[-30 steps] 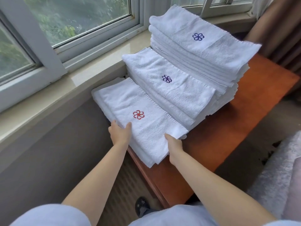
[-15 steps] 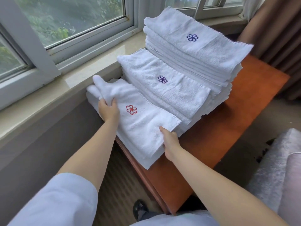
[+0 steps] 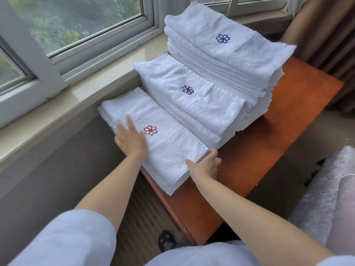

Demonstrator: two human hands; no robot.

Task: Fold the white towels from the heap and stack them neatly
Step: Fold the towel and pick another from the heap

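Head view showed the left hand (image 3: 130, 140) pressed flat, fingers straight, on the red-flowered towel (image 3: 171, 148) at frame centre, topping the lowest stack on the worktop (image 3: 269, 150). The right hand (image 3: 205, 167) pinched that towel's near-right corner.

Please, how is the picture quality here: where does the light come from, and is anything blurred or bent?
Head view: soft daylight enters through the window, with a pale sheen on the sill; the left hand is slightly motion-blurred; the wide lens bends the window frame; towel emblems stay sharp.
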